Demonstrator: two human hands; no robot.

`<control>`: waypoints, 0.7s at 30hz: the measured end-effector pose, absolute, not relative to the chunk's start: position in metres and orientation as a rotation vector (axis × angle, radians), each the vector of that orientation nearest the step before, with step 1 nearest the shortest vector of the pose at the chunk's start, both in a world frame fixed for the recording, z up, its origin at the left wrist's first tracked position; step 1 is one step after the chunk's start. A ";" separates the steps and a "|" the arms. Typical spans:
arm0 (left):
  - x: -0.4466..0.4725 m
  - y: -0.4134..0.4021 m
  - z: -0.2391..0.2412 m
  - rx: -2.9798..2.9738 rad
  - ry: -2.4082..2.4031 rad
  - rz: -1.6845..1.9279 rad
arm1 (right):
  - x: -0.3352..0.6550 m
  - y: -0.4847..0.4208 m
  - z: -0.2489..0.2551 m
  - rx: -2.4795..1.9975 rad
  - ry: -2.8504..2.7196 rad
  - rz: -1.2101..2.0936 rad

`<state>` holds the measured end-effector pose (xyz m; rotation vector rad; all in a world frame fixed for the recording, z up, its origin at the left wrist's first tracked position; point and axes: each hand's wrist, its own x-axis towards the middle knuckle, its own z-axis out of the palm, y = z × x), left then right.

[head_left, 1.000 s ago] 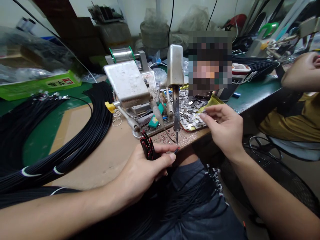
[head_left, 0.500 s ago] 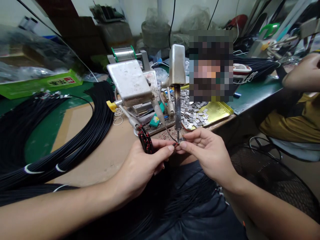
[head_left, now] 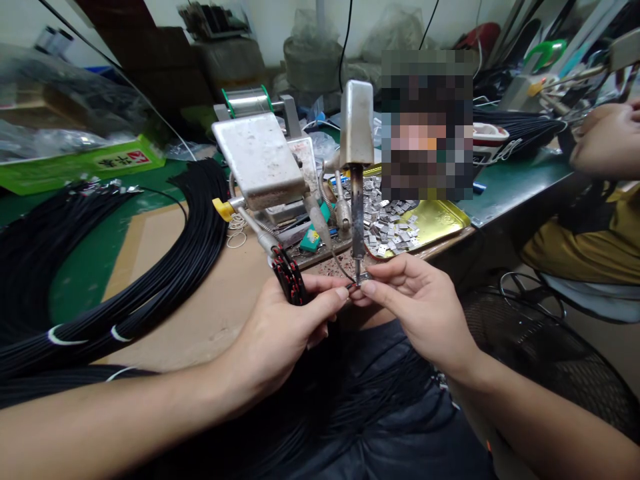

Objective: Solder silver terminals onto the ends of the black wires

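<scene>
Left hand closed round red-tipped black wires, right hand pinching a metal plug at the soldering iron; one joint apparently under way, loose plugs seemingly left.

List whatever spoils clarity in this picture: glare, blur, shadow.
Head view: pale sheen on the gold tray; head view, upper left: clear plastic bags look smeared; head view, bottom: black cables on the lap sink into the dark; head view, centre: the metal piece at the right hand is too small to make out clearly.
</scene>
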<state>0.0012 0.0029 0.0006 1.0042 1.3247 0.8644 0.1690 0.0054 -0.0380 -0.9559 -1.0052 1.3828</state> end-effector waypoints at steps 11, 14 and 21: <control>0.001 0.002 0.002 0.998 1.287 0.868 | 0.168 0.004 -0.036 -0.964 -1.000 1.377; 0.001 0.003 0.001 0.997 1.281 0.878 | 0.168 0.004 -0.037 -0.957 -1.000 1.371; 0.000 0.003 0.000 1.019 1.337 0.874 | 0.168 0.004 -0.041 -0.973 -1.033 1.359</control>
